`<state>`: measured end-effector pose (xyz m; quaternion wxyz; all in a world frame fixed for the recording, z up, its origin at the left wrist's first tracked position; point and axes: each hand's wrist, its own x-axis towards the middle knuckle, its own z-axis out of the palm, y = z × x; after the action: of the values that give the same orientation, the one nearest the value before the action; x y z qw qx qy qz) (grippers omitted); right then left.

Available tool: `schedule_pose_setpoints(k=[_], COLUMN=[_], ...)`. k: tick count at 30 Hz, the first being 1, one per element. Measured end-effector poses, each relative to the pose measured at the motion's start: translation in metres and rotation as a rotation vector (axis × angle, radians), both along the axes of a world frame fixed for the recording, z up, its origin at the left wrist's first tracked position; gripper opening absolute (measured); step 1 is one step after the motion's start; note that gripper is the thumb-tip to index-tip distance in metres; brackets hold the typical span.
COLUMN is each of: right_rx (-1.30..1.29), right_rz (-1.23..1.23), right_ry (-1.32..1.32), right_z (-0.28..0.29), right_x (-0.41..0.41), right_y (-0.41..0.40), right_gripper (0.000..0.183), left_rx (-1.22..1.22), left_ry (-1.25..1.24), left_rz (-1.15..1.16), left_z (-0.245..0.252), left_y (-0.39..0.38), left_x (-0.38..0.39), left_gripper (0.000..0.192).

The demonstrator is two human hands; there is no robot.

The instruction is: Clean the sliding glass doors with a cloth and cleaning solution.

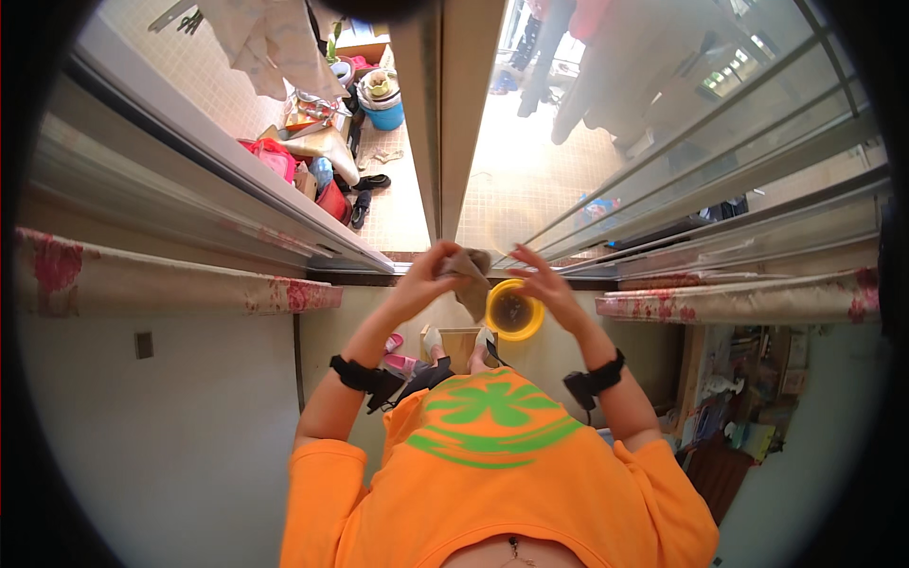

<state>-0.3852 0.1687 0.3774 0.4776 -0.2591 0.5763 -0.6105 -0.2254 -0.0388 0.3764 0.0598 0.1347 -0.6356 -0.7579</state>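
Note:
A crumpled grey-brown cloth (pixel 470 284) hangs from my left hand (pixel 424 282), pinched between thumb and fingers. My right hand (pixel 545 284) is a little to the right of the cloth, fingers spread, with nothing seen in it. Below the hands, a yellow bucket (pixel 537 321) of dark, murky water stands on the floor; my right hand overlaps its rim in the view. Ahead are the tall frame post (pixel 454 142) and a glass pane (pixel 639 92) of a sliding door or window.
My feet are on a low wooden stool (pixel 460 346), beside pink slippers (pixel 401 363). Floral curtains (pixel 305 295) bunch at both sides. Past the frame are a blue bucket (pixel 383 116), dark shoes (pixel 371 182), bags and hanging laundry (pixel 266 50). A cluttered bookshelf (pixel 738 383) is at right.

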Motion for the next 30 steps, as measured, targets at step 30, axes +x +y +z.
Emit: schedule_pose_setpoints(k=[30], right_rx=[0.981], right_rz=[-1.183], right_ry=[-0.391], right_z=[-0.243], right_x=[0.222], right_y=[0.41], right_gripper=[0.034], left_rx=[-0.6], left_ry=[0.136], left_rz=[0.46], left_z=[0.007], left_y=[-0.098], left_x=[-0.075], left_gripper=[0.041])
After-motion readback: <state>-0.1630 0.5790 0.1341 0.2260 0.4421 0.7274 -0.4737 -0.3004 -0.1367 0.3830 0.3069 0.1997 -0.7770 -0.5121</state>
